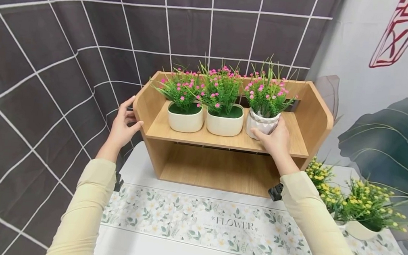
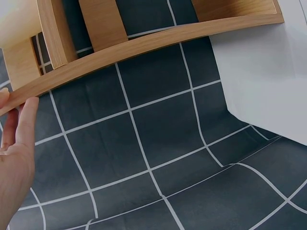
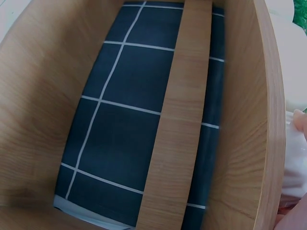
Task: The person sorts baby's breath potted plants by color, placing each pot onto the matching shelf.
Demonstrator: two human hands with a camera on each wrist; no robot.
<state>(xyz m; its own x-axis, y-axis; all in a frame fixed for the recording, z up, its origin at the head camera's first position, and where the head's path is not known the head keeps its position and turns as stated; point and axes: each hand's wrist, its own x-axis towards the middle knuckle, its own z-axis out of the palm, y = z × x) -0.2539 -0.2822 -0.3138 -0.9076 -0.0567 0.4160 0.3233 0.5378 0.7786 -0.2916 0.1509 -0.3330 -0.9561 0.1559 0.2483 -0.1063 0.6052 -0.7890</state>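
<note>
My right hand (image 1: 279,140) grips a white ruffled-rim flowerpot (image 1: 257,123) with pink flowers, thumb across its front and fingers round its right side. The pot is on the upper board of a wooden two-tier shelf (image 1: 210,142). In the right wrist view, part of this pot (image 3: 293,163) shows beyond the board's edge. My left hand (image 1: 121,127) holds the shelf's left side panel (image 1: 149,106), with the thumb near its front edge and fingers on the outside. Left of the gripped pot stand two cream oval pots, the middle one (image 1: 224,126) and the left one (image 1: 185,122), both with pink flowers.
Yellow-flowered plants (image 1: 368,202) in cream pots stand on the table right of the shelf. A floral runner printed FLOWER (image 1: 235,223) lies across the table in front. Behind and to the left hangs a dark grid-patterned curtain (image 1: 89,24).
</note>
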